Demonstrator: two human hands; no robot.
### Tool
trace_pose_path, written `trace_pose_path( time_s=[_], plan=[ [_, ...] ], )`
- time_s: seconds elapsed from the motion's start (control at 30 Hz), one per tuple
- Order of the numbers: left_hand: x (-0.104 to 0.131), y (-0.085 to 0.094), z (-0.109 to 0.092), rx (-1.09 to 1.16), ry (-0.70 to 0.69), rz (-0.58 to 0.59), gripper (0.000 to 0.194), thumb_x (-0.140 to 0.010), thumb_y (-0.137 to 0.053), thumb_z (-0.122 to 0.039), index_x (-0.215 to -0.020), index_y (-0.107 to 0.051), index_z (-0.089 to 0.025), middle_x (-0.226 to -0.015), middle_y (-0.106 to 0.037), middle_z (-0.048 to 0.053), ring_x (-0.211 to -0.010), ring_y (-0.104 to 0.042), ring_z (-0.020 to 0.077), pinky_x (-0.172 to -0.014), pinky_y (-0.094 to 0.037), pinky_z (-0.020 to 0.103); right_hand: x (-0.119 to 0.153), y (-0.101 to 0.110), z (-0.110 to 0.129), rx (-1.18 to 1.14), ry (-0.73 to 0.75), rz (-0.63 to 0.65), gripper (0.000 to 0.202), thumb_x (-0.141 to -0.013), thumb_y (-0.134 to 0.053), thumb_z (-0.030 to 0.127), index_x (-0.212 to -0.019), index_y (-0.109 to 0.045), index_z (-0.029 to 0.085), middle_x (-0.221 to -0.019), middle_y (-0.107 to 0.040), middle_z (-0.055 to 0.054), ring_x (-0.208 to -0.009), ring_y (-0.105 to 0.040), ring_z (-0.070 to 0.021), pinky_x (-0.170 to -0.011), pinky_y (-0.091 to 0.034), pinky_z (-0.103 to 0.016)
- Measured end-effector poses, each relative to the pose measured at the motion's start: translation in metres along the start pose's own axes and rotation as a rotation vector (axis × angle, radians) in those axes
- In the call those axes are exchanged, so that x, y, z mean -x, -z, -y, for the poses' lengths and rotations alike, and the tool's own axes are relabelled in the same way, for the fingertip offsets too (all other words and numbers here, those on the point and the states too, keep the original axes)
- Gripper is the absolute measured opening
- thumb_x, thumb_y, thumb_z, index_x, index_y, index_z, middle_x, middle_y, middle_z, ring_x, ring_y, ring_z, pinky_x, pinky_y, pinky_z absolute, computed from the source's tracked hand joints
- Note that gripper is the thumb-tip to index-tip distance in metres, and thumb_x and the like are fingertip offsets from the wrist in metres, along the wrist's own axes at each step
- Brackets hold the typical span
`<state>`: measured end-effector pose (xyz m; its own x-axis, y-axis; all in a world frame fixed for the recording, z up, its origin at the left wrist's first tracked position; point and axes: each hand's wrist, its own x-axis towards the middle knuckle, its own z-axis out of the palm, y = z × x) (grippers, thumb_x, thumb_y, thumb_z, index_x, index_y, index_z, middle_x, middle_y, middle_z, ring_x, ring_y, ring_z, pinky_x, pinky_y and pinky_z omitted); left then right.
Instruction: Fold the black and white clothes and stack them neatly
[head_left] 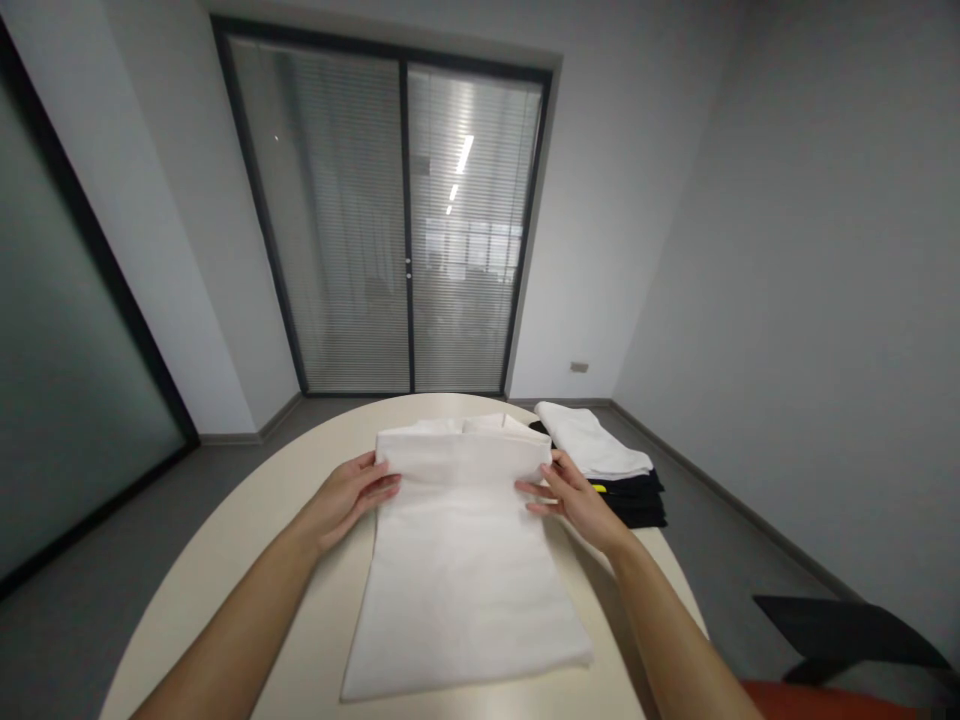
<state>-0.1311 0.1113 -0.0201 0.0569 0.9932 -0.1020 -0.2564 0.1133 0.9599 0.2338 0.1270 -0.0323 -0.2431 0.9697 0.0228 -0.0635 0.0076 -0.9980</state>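
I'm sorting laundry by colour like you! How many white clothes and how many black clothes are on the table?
White: 2, the white garment under both hands and the folded white garment atop the pile.
Black: at least 1, the folded black clothes under it; its layers cannot be counted.
Total: at least 3.

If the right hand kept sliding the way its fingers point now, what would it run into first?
The right hand points left across the white folded cloth on the round beige table. Beyond the cloth it already touches, it would probably meet the left hand on the opposite edge.
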Motion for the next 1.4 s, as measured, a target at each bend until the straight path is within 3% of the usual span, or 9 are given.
trace_pose_path(
  time_s=[0.17,0.3,0.63,0.83,1.07,1.2,1.27,1.33,1.4],
  plan=[
    [0.017,0.020,-0.009,-0.140,0.188,0.343,0.042,-0.074,-0.082,-0.034,-0.111,-0.070,-0.018,-0.123,-0.068,0.014,-0.116,-0.064,0.0307,-0.091,-0.056,0.042,0.016,0.022,0.006,-0.049,-0.118,0.274,0.052,-0.081,-0.073,0.044,-0.126,-0.054,0.027,-0.142,-0.054,-0.011,-0.130,-0.054,-0.0312,-0.097,-0.052,-0.047],
    [0.022,0.026,-0.003,-0.227,0.196,0.494,0.057,-0.071,-0.083,-0.043,-0.120,-0.069,-0.018,-0.119,-0.071,0.016,-0.112,-0.065,0.0334,-0.091,-0.054,0.044,0.019,0.027,0.005,-0.026,-0.184,0.404,0.056,-0.074,-0.075,0.035,-0.127,-0.060,0.024,-0.134,-0.062,-0.011,-0.122,-0.059,-0.0291,-0.100,-0.048,-0.047],
    [0.010,0.018,0.010,-0.267,0.020,0.522,0.066,-0.075,-0.077,-0.055,-0.129,-0.065,-0.019,-0.133,-0.064,0.015,-0.127,-0.056,0.0316,-0.112,-0.037,0.045,0.001,0.011,-0.007,0.111,0.036,0.232,0.046,-0.071,-0.073,0.042,-0.111,-0.065,0.021,-0.111,-0.070,-0.010,-0.105,-0.063,-0.0255,-0.095,-0.048,-0.039],
    [0.008,0.023,0.009,-0.669,-0.040,0.662,0.026,-0.071,-0.080,-0.044,-0.082,-0.073,-0.022,-0.148,-0.052,0.006,-0.136,-0.047,0.0284,-0.113,-0.033,0.036,0.009,0.021,0.003,0.288,-0.017,0.493,0.033,-0.071,-0.076,0.037,-0.097,-0.071,0.017,-0.116,-0.067,-0.009,-0.108,-0.062,-0.0250,-0.101,-0.043,-0.039],
    [0.009,0.027,0.000,-0.867,-0.004,0.801,0.025,-0.076,-0.074,-0.047,-0.090,-0.078,-0.028,-0.152,-0.048,0.001,-0.142,-0.041,0.0268,-0.115,-0.028,0.034,0.016,0.029,0.017,0.559,-0.035,0.489,0.022,-0.078,-0.062,0.036,-0.077,-0.076,0.018,-0.131,-0.063,-0.010,-0.120,-0.057,-0.0293,-0.109,-0.036,-0.042],
    [0.013,0.021,-0.007,-0.967,-0.005,0.709,0.040,-0.088,-0.055,-0.056,-0.086,-0.081,-0.025,-0.135,-0.065,0.003,-0.127,-0.056,0.0284,-0.106,-0.039,0.032,0.020,0.026,0.021,0.670,-0.063,0.459,0.036,-0.083,-0.050,0.036,-0.078,-0.080,0.018,-0.132,-0.065,-0.009,-0.118,-0.059,-0.0295,-0.106,-0.039,-0.040],
    [0.010,0.018,-0.002,-1.070,-0.044,0.553,0.050,-0.090,-0.050,-0.059,-0.078,-0.079,-0.020,-0.101,-0.077,0.006,-0.103,-0.067,0.0276,-0.095,-0.047,0.033,0.020,0.025,0.019,0.714,-0.048,0.444,0.038,-0.084,-0.052,0.040,-0.073,-0.080,0.016,-0.124,-0.068,-0.011,-0.112,-0.062,-0.0281,-0.099,-0.044,-0.036],
    [0.006,0.011,0.007,-1.187,-0.149,0.352,0.052,-0.090,-0.051,-0.059,-0.071,-0.075,-0.018,-0.078,-0.074,0.006,-0.089,-0.068,0.0271,-0.090,-0.049,0.036,0.017,0.022,0.016,0.779,-0.009,0.436,0.040,-0.085,-0.056,0.044,-0.068,-0.077,0.014,-0.107,-0.073,-0.011,-0.100,-0.065,-0.0257,-0.089,-0.048,-0.032],
    [0.005,0.000,0.018,-1.263,-0.357,0.169,0.044,-0.091,-0.053,-0.055,-0.079,-0.075,-0.019,-0.093,-0.075,0.008,-0.101,-0.065,0.0285,-0.098,-0.046,0.041,0.014,0.014,0.012,0.908,0.074,0.352,0.043,-0.086,-0.058,0.048,-0.064,-0.074,0.014,-0.087,-0.073,-0.010,-0.088,-0.066,-0.0242,-0.082,-0.049,-0.032]
  ],
)
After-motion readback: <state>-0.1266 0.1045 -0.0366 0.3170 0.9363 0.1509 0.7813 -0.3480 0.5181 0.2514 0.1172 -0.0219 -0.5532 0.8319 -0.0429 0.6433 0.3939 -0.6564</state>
